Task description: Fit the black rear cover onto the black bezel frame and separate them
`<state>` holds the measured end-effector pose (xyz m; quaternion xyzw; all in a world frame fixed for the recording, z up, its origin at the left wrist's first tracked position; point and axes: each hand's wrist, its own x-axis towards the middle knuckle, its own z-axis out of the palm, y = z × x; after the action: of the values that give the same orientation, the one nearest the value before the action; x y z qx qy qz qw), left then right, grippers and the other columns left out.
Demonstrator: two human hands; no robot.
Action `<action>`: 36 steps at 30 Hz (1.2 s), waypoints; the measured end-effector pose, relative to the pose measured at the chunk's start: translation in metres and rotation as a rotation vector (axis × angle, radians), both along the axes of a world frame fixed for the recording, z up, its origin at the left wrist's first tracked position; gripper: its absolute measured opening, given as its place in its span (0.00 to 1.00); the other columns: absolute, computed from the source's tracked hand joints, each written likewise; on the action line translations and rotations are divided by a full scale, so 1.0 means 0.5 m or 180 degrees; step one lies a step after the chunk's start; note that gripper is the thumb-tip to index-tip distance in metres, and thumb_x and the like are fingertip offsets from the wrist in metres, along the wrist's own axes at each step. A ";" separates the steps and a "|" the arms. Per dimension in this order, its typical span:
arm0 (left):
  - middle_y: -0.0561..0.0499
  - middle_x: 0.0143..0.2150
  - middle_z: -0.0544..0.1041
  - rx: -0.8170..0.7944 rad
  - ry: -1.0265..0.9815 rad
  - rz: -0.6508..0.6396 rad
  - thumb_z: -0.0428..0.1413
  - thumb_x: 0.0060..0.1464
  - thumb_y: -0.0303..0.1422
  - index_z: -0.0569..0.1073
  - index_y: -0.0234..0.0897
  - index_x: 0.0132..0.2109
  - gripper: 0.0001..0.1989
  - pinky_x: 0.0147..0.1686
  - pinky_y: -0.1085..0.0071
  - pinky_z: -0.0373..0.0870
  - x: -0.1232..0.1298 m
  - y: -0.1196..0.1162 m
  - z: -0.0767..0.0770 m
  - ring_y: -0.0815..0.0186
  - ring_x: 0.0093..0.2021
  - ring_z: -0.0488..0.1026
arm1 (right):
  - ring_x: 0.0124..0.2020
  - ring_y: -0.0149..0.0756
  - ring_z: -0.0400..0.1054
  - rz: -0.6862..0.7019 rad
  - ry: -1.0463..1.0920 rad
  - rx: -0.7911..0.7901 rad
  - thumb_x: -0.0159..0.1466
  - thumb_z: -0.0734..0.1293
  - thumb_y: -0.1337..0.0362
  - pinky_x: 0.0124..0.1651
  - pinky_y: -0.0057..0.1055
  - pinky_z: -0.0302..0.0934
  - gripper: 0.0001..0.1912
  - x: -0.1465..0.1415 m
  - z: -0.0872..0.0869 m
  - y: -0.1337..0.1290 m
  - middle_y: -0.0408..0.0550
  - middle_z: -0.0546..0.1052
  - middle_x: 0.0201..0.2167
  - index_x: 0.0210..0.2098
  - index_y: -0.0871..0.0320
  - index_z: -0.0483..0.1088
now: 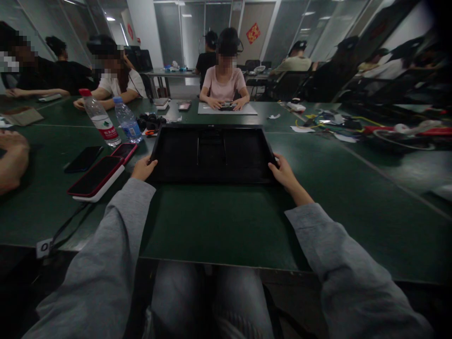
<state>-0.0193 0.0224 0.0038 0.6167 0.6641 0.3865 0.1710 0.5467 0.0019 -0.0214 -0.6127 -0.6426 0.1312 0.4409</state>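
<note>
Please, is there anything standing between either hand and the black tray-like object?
Nothing visible does. The left hand holds the black tray-like object at its left end, the right hand at its right end. The blue-capped bottle stands off to the left, not in between.

Black tray (176, 157), green table (219, 221), grey sleeves (335, 249)

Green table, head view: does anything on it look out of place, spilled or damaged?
A tangle of wires, loose among white scraps on the right side of the table, looks untidy. No spill shows. The black panel sits squarely between the left hand and right hand, with no damage visible in this dim picture.
</note>
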 end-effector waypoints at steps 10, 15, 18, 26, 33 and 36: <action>0.39 0.58 0.79 -0.0227 0.0703 0.0205 0.50 0.64 0.39 0.74 0.33 0.62 0.25 0.60 0.56 0.68 0.026 -0.027 0.021 0.50 0.58 0.74 | 0.57 0.60 0.71 -0.0365 -0.0512 -0.0074 0.64 0.62 0.58 0.62 0.59 0.63 0.32 -0.009 0.007 -0.004 0.63 0.76 0.54 0.66 0.61 0.63; 0.40 0.60 0.78 -0.0269 0.0666 0.0204 0.49 0.64 0.39 0.74 0.34 0.63 0.25 0.60 0.57 0.68 0.024 -0.026 0.025 0.51 0.59 0.74 | 0.54 0.58 0.72 -0.0432 -0.0634 -0.0240 0.64 0.61 0.59 0.60 0.58 0.65 0.33 -0.004 0.011 -0.003 0.63 0.77 0.52 0.67 0.63 0.62; 0.41 0.60 0.78 -0.0237 0.0618 0.0163 0.49 0.64 0.39 0.74 0.35 0.63 0.25 0.61 0.58 0.67 0.020 -0.023 0.021 0.52 0.60 0.74 | 0.53 0.57 0.73 -0.0409 -0.0665 -0.0290 0.64 0.61 0.60 0.59 0.56 0.66 0.33 -0.002 0.013 -0.003 0.62 0.78 0.51 0.67 0.62 0.62; 0.40 0.57 0.79 -0.0146 0.0467 0.0151 0.51 0.62 0.39 0.75 0.33 0.60 0.24 0.60 0.58 0.68 0.012 -0.014 0.008 0.52 0.58 0.75 | 0.55 0.59 0.72 -0.0484 -0.0578 -0.0132 0.64 0.62 0.57 0.61 0.58 0.65 0.32 -0.011 0.008 -0.009 0.62 0.77 0.51 0.66 0.61 0.63; 0.39 0.58 0.79 -0.0248 0.0417 0.0227 0.51 0.62 0.38 0.74 0.34 0.61 0.24 0.60 0.57 0.69 0.021 -0.019 0.009 0.52 0.57 0.75 | 0.53 0.60 0.73 -0.0503 -0.0690 -0.0102 0.66 0.61 0.54 0.59 0.59 0.66 0.32 -0.009 0.004 -0.011 0.63 0.78 0.49 0.66 0.62 0.64; 0.37 0.59 0.78 -0.0212 0.0489 0.0352 0.51 0.63 0.39 0.73 0.33 0.63 0.25 0.62 0.55 0.66 0.033 -0.029 0.010 0.49 0.60 0.73 | 0.52 0.60 0.73 -0.0694 -0.0755 -0.0085 0.67 0.60 0.52 0.58 0.60 0.65 0.32 -0.020 0.003 -0.012 0.64 0.78 0.49 0.66 0.62 0.65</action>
<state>-0.0030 0.0080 0.0090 0.6009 0.7208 0.3246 0.1183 0.5366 -0.0044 -0.0198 -0.6959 -0.6181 0.0178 0.3653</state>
